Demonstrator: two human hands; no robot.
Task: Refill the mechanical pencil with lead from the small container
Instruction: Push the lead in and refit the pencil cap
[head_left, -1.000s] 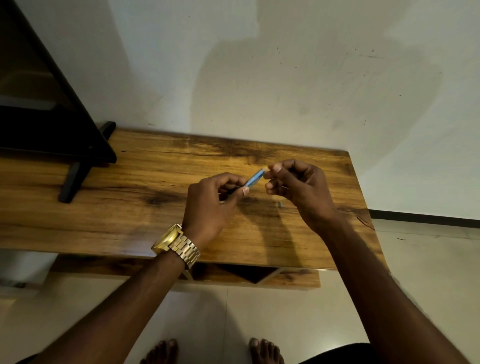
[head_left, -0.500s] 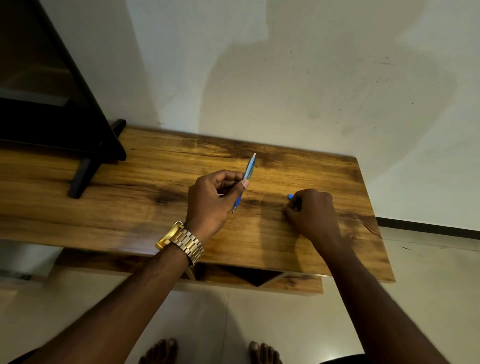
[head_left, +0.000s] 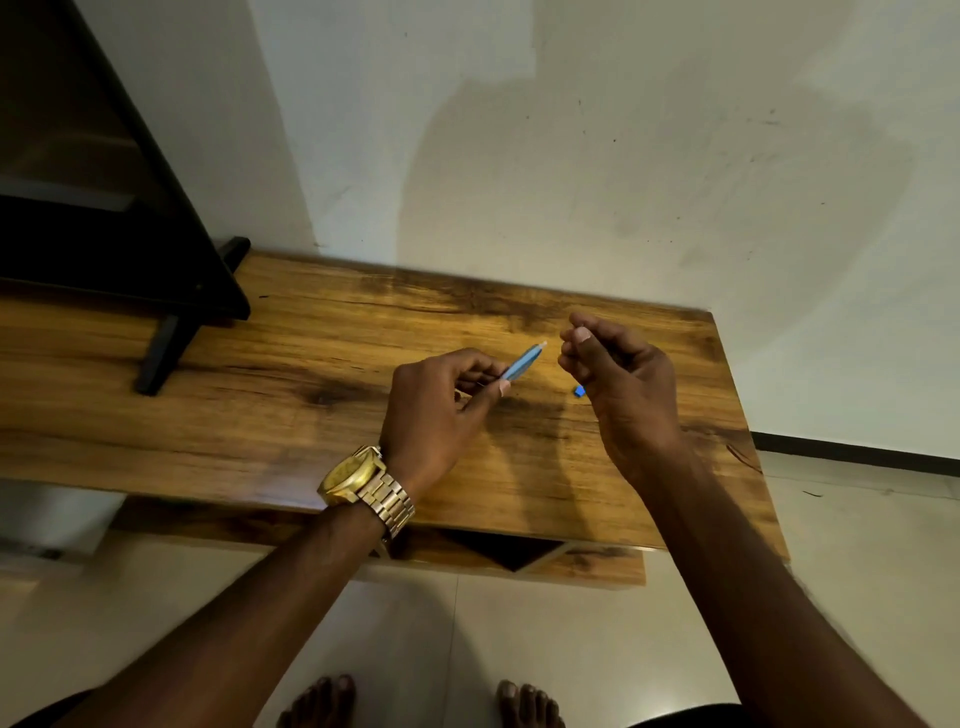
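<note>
My left hand (head_left: 441, 400) grips a blue mechanical pencil (head_left: 522, 364) low on its barrel, over the wooden table (head_left: 260, 415). The pencil slants up to the right, and its pale end points at my right hand (head_left: 618, 374). That hand hovers just right of the pencil's end, a small gap away. Its fingers are curled with the thumb against the fingertips, and I see nothing between them. A small blue piece (head_left: 579, 389) lies on the table below the right hand. No lead container shows.
A black TV stand foot (head_left: 161, 353) and the dark screen (head_left: 104, 208) occupy the table's far left. A white wall runs behind the table. The table's right edge is near my right forearm. My bare feet (head_left: 415, 701) stand on the tiled floor.
My right hand has lifted off the table, leaving the small blue piece there, and come up beside the pencil's end. My left hand has tilted the pencil lower, toward the right.
</note>
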